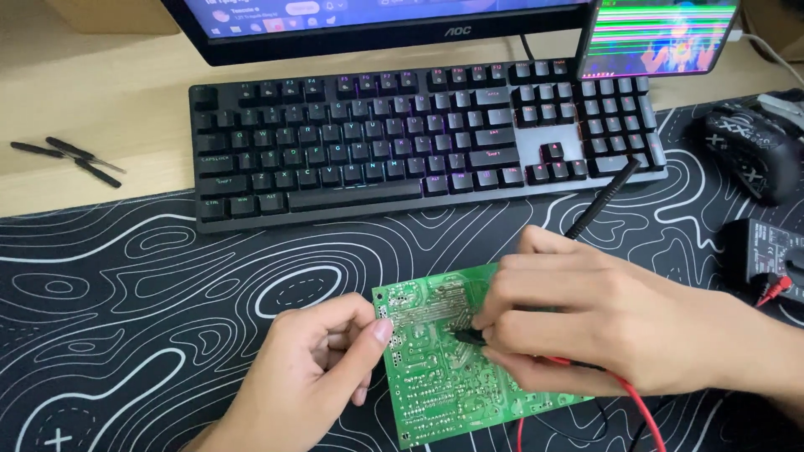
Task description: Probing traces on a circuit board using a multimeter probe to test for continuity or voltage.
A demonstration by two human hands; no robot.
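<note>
My left hand (314, 372) is pinching the green circuit board's (444, 377) edge; my right hand (586, 322) is gripping two probes, fingers closed, tips seemingly touching solder.

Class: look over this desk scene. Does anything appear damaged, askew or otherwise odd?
Yes. The small screen at top right shows torn horizontal coloured stripes, as if glitched. The green circuit board, steadied by the left hand, lies askew.
</note>
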